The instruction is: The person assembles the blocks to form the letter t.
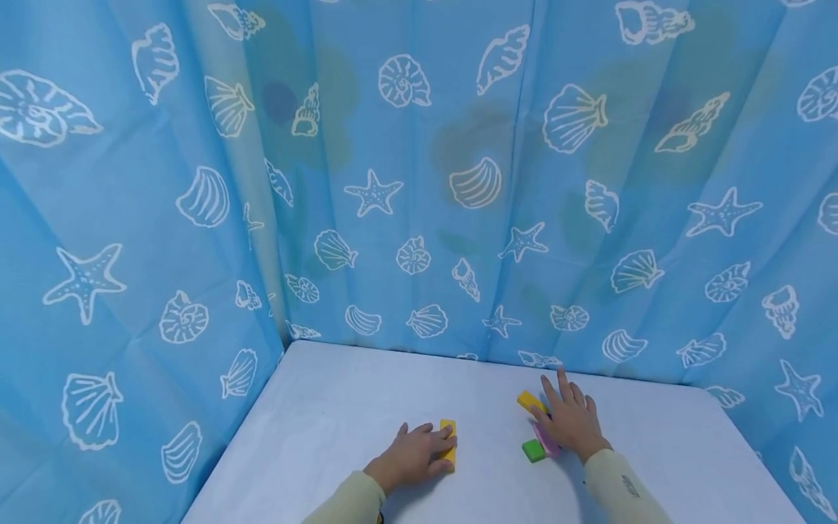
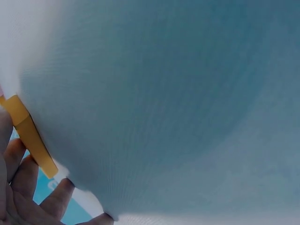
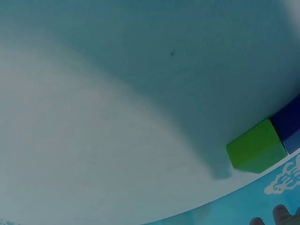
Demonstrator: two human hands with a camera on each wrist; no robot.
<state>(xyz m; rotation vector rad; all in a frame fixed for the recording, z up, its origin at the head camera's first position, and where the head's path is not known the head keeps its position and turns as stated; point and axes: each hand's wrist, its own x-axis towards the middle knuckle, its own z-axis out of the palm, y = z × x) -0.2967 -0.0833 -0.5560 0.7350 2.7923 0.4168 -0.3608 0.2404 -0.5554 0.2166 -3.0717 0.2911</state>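
In the head view, my left hand (image 1: 414,455) lies over a long yellow block (image 1: 448,455) on the white table. Its thumb and the nearest fingers touch that block; the left wrist view shows fingertips along the yellow block (image 2: 35,143). My right hand (image 1: 572,421) has its fingers spread above a small group of blocks. Its thumb is at a second yellow block (image 1: 527,400), and a pink block (image 1: 545,439) is partly hidden beneath the hand. Beside the pink one sits a green block (image 1: 533,450). In the right wrist view, a dark blue block (image 3: 287,123) adjoins a green block (image 3: 255,146).
A white cloth covers the table (image 1: 366,393). Blue curtains (image 1: 406,189) with white shell and starfish prints stand along its back and left sides. A small dark object shows by the left sleeve, too cut off to identify.
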